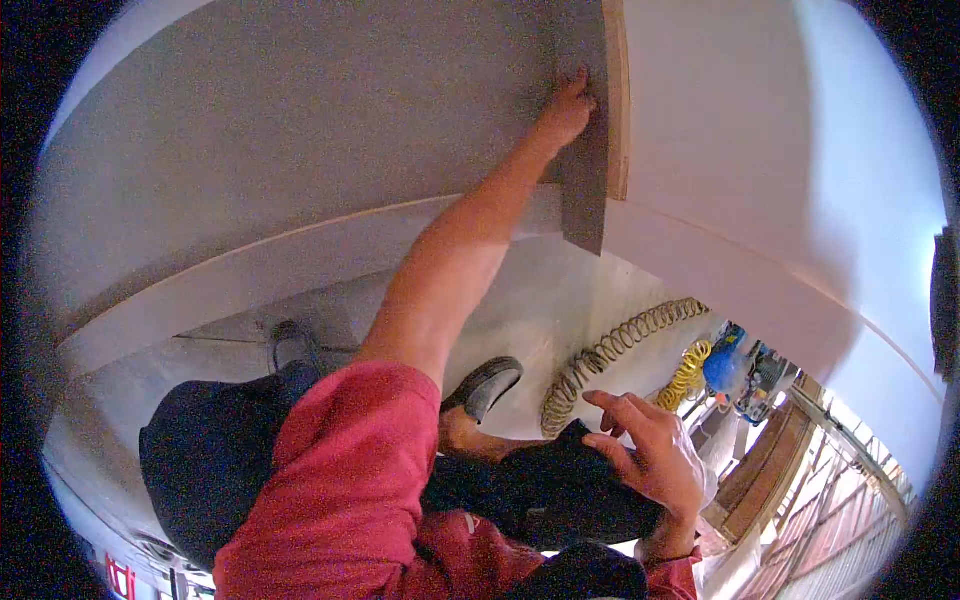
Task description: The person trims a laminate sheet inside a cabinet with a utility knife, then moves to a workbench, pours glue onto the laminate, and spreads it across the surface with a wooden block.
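My left hand (568, 112) reaches up to the inner corner of a large white panel piece. Its index finger is stretched out against the narrow grey upright board (586, 170), and the other fingers look partly curled. Nothing shows in this hand, though the underside is hidden. Beside that board runs a pale wooden edge strip (618, 100). Lower right, my right hand (650, 450) hovers above my dark-clothed leg (560, 490). Its thumb and index finger are apart, with nothing visible between them.
A broad grey panel (320, 110) fills the upper left, with a long curved rail (270, 250) below it. On the floor lie a coiled hose (620, 345) and a yellow coil (686, 375), near a blue round object (722, 370). My shoe (487, 385) rests nearby.
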`<state>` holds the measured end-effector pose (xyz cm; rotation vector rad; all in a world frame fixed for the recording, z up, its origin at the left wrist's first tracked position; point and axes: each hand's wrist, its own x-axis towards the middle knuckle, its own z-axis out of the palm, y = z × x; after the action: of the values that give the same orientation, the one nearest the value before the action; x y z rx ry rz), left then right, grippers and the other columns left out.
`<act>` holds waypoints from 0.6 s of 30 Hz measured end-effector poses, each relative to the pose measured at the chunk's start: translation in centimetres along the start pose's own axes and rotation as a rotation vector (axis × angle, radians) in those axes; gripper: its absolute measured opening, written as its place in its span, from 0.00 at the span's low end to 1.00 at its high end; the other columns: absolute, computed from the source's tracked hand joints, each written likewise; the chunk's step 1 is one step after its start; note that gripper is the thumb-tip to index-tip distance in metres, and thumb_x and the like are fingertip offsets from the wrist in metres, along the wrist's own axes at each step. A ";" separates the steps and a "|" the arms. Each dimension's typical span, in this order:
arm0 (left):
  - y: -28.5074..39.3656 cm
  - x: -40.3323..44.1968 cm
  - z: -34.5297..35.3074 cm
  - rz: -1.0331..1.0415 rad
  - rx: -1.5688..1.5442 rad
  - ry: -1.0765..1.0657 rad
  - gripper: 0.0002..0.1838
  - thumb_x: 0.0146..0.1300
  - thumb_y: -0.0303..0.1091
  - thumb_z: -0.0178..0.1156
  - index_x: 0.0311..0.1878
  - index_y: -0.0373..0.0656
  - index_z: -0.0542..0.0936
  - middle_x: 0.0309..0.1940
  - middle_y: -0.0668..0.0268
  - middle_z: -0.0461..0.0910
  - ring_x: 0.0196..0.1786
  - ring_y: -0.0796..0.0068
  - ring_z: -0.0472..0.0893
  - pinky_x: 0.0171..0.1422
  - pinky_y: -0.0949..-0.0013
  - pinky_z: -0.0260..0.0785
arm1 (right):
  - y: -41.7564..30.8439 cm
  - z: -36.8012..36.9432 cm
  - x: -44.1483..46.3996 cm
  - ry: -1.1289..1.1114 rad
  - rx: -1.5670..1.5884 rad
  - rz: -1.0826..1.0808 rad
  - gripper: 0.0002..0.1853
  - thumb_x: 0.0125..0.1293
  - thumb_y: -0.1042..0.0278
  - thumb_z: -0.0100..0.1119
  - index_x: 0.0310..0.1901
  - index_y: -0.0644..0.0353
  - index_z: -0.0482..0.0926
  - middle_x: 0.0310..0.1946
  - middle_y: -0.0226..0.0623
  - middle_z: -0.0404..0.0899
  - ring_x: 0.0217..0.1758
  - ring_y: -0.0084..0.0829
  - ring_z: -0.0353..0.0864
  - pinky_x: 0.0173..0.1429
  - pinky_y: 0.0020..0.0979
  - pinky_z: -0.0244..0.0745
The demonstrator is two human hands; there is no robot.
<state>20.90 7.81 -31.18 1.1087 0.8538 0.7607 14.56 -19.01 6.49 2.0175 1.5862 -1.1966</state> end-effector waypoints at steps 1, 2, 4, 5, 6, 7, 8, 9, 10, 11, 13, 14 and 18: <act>0.2 0.1 -0.9 -0.012 -0.043 -0.021 0.35 0.77 0.38 0.51 0.84 0.47 0.54 0.81 0.44 0.56 0.78 0.39 0.61 0.84 0.43 0.52 | -0.1 0.0 0.0 -0.005 -0.010 -0.004 0.25 0.66 0.64 0.72 0.63 0.59 0.79 0.33 0.41 0.81 0.35 0.40 0.84 0.43 0.39 0.78; 0.4 0.1 -1.8 -0.041 -0.095 -0.057 0.35 0.77 0.37 0.51 0.84 0.49 0.54 0.81 0.45 0.57 0.77 0.39 0.64 0.83 0.42 0.54 | -0.2 0.0 -0.1 -0.007 -0.003 0.002 0.25 0.66 0.64 0.72 0.63 0.59 0.79 0.33 0.41 0.81 0.35 0.40 0.84 0.43 0.39 0.78; 0.2 0.2 -3.0 -0.117 -0.177 -0.129 0.35 0.77 0.36 0.51 0.85 0.52 0.54 0.80 0.47 0.60 0.74 0.39 0.70 0.81 0.39 0.59 | -0.3 0.0 -0.3 0.012 -0.003 -0.048 0.25 0.66 0.64 0.72 0.63 0.59 0.79 0.34 0.41 0.81 0.35 0.41 0.85 0.43 0.39 0.78; 0.1 0.5 -3.2 -0.203 -0.232 -0.193 0.36 0.77 0.35 0.51 0.85 0.52 0.54 0.80 0.49 0.61 0.71 0.40 0.73 0.81 0.43 0.61 | -0.4 0.0 -0.6 0.014 -0.001 -0.044 0.25 0.66 0.64 0.72 0.63 0.59 0.79 0.34 0.41 0.81 0.35 0.41 0.85 0.43 0.39 0.78; -0.4 0.1 -2.8 -0.198 -0.232 -0.196 0.36 0.77 0.35 0.51 0.85 0.52 0.54 0.80 0.49 0.61 0.71 0.40 0.73 0.81 0.43 0.61 | -0.5 0.0 -0.7 0.003 -0.002 -0.013 0.23 0.67 0.59 0.70 0.62 0.55 0.79 0.36 0.43 0.82 0.38 0.47 0.85 0.44 0.44 0.79; -1.0 -0.7 -2.3 -0.067 -0.345 -0.164 0.37 0.76 0.35 0.52 0.85 0.51 0.54 0.80 0.49 0.61 0.73 0.41 0.71 0.82 0.47 0.60 | -0.7 0.0 -0.9 -0.010 -0.001 0.020 0.22 0.69 0.55 0.68 0.61 0.52 0.79 0.39 0.44 0.83 0.42 0.52 0.85 0.46 0.48 0.80; -1.3 -0.9 -2.0 -0.002 -0.403 -0.149 0.37 0.75 0.34 0.53 0.85 0.51 0.54 0.80 0.49 0.61 0.74 0.42 0.70 0.83 0.50 0.59 | -0.9 0.0 -1.1 -0.008 0.000 0.023 0.22 0.69 0.55 0.68 0.61 0.52 0.79 0.39 0.44 0.83 0.42 0.52 0.85 0.46 0.48 0.80; -1.4 -1.3 -1.7 0.063 -0.459 -0.137 0.38 0.74 0.34 0.53 0.85 0.51 0.54 0.81 0.49 0.61 0.75 0.43 0.69 0.84 0.52 0.58 | -1.1 0.1 -1.3 0.009 0.020 0.030 0.22 0.69 0.55 0.67 0.60 0.52 0.79 0.39 0.44 0.83 0.42 0.52 0.85 0.46 0.48 0.80; -1.1 -1.2 -1.1 0.008 -0.349 -0.088 0.39 0.73 0.34 0.53 0.85 0.50 0.53 0.81 0.49 0.59 0.78 0.42 0.65 0.85 0.54 0.55 | -1.3 0.3 -1.6 0.026 0.043 0.040 0.21 0.69 0.55 0.67 0.60 0.52 0.79 0.39 0.44 0.83 0.42 0.52 0.85 0.46 0.48 0.79; -1.1 -1.4 -0.3 -0.019 -0.294 -0.068 0.39 0.73 0.34 0.54 0.85 0.50 0.52 0.81 0.48 0.59 0.79 0.42 0.63 0.85 0.54 0.54 | -1.3 0.5 -1.8 0.027 0.047 0.049 0.21 0.69 0.55 0.67 0.60 0.52 0.79 0.39 0.44 0.83 0.42 0.52 0.85 0.46 0.48 0.79; -1.3 -2.0 1.2 -0.006 -0.151 -0.027 0.41 0.72 0.35 0.54 0.85 0.49 0.51 0.82 0.47 0.55 0.83 0.42 0.57 0.87 0.55 0.50 | -1.2 0.8 -2.2 0.049 0.022 0.018 0.21 0.70 0.55 0.67 0.60 0.53 0.79 0.38 0.44 0.83 0.43 0.52 0.85 0.46 0.48 0.79; -1.5 -2.4 1.8 0.036 -0.061 -0.003 0.41 0.72 0.35 0.54 0.85 0.47 0.51 0.83 0.46 0.53 0.84 0.42 0.52 0.88 0.55 0.47 | -1.4 0.8 -2.3 0.051 0.025 0.025 0.21 0.70 0.55 0.67 0.60 0.53 0.79 0.38 0.44 0.83 0.43 0.52 0.85 0.46 0.48 0.79; -0.7 -5.9 2.3 -0.100 -0.199 -0.032 0.41 0.72 0.35 0.54 0.85 0.44 0.51 0.84 0.43 0.48 0.85 0.42 0.49 0.88 0.57 0.47 | -1.8 0.8 -2.8 0.052 0.033 0.054 0.21 0.70 0.56 0.67 0.60 0.55 0.79 0.38 0.43 0.82 0.43 0.51 0.85 0.45 0.47 0.78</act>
<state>20.17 1.57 -30.25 0.8923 0.7830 0.7261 12.46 -20.79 8.57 2.1146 1.5355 -1.1666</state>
